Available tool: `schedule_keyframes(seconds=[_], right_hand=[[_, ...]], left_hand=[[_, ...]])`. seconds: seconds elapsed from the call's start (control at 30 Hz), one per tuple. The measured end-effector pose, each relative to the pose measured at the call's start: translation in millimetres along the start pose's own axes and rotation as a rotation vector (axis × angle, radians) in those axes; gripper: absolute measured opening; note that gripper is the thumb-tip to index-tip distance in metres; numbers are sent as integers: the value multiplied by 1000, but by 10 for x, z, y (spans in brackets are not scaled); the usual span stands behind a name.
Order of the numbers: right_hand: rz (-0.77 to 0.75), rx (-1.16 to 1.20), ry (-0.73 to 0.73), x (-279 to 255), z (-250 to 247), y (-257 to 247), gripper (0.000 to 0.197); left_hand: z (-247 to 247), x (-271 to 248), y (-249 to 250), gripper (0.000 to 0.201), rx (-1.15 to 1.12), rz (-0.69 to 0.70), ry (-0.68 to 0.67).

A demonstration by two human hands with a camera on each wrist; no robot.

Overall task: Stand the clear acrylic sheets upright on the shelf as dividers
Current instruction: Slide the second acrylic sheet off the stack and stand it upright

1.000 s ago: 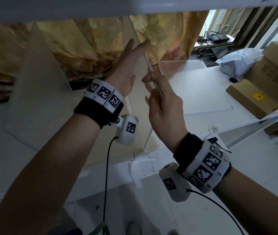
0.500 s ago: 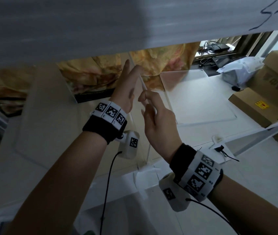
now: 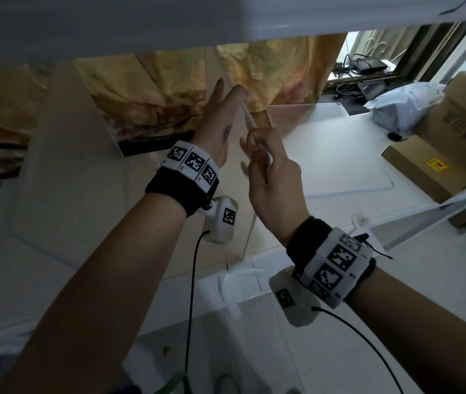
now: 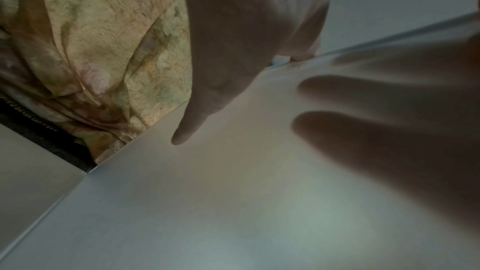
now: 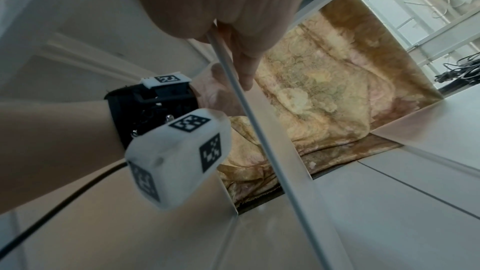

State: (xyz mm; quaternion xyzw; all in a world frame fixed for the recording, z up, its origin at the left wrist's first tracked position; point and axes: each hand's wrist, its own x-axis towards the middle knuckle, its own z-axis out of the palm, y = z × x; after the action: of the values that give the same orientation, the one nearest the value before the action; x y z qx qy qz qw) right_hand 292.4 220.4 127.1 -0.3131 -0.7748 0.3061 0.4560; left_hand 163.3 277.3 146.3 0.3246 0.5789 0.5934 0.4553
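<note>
The shelf (image 3: 340, 155) is carrying one upright sheet (image 3: 247, 223) between the two hands, another sheet (image 3: 64, 180) standing well left of the fingers, and a third (image 3: 337, 155) lying flat to their right. The left hand (image 3: 220, 123) is pressing straight, relaxed fingers (image 4: 189, 128) flat against the upright sheet's face, while the right hand (image 3: 271, 177) is pinching its near edge. Judging by this, the right should be loosening only once the sheet is standing plumb.

Left hand (image 4: 246, 34) reaches in from twelve o'clock, fingers (image 4: 189, 128) straight against the frosted sheet (image 4: 233, 202). Through it, at three o'clock, shadowy fingers of another hand (image 4: 389, 130). Floral curtain (image 4: 103, 59) at ten o'clock.
</note>
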Motion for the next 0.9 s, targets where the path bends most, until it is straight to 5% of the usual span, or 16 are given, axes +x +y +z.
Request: schedule_keyframes(seconds=[0.7, 0.9], right_hand=[[-57, 30, -87, -144, 172, 121, 34], [-26, 62, -86, -168, 133, 126, 26]], left_hand=[[-191, -37, -204, 81, -79, 16, -13], [-102, -143, -98, 99, -23, 5, 31]])
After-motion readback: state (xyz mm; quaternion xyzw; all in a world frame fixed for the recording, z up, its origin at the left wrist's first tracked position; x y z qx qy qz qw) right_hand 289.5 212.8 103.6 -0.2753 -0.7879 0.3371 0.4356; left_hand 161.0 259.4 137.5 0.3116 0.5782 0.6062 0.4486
